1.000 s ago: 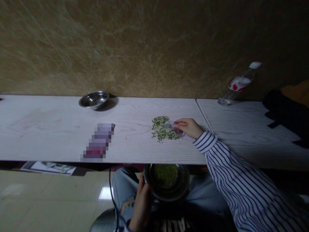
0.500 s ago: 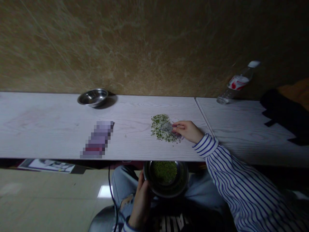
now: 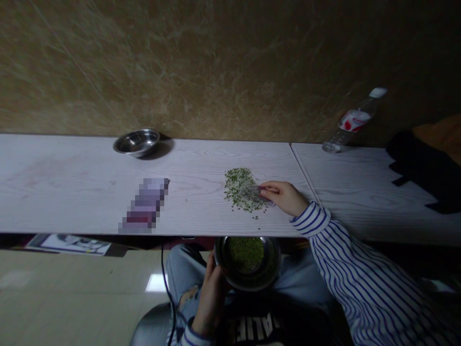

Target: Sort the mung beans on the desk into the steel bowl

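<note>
Right hand (image 3: 283, 196) pinching a clear plastic piece (image 3: 254, 192), its long axis roughly sideways, over scattered green bits (image 3: 234, 185) on the table (image 3: 194, 211), left hand (image 3: 212, 293) gripping a metal bowl (image 3: 273, 264) below the edge.

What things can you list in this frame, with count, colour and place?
Wall: 1, brown marbled, behind table
Table: whitish, across middle
Far bowl: 1, silver, back left
Blurred item: 1, purplish, front left
Grains: many, green and pale, on table; green in near bowl
Film: 1, clear, purplish edge, over grains
Bottle: 1, clear, red-white label, back right
Cloth: black and orange, far right
Near bowl: 1, silver, over lap
Papers: white-grey, below table
Cable: 1, black, hanging
Floor: cream, lower left
Left hand: 1, bare, on near bowl
Right hand: 1, bare, pinching film
Sleeves: 2, blue-white stripes
Legs: 2, blue jeans
</note>
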{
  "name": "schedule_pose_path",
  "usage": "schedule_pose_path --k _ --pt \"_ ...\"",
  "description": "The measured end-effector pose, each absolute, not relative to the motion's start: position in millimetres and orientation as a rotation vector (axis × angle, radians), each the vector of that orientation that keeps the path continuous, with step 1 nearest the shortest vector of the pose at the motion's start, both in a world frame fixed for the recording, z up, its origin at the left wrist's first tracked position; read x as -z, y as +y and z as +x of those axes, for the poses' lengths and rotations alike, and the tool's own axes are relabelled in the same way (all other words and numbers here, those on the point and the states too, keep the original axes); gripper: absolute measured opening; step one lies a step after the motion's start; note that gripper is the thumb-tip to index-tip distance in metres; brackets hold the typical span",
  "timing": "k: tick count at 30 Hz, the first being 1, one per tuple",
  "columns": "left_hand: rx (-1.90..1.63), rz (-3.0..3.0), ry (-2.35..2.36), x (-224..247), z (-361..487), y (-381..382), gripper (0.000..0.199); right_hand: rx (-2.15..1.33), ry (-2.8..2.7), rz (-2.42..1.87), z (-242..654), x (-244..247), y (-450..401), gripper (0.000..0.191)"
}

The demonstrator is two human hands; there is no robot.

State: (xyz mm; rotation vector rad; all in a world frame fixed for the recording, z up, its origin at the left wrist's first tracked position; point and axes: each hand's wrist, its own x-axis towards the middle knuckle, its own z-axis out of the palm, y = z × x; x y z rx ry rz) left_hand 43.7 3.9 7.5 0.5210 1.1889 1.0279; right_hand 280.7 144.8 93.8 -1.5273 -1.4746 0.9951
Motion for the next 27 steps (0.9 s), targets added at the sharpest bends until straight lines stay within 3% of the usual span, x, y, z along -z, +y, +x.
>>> schedule_pose_path --k 14,21,27 --pt "-0.987 0.395 1.11 -8 45 5 0.052 -0.795 -1.425 -1.664 337 -100 106 0.018" --pt "-0.962 0.379 1.11 -8 48 6 0.064 -0.803 -1.387 -1.716 334 -99 101 0.016" --pt "-0.996 0.434 1.153 -8 48 5 0.057 -0.809 -1.462 -1.72 332 -101 95 0.015"
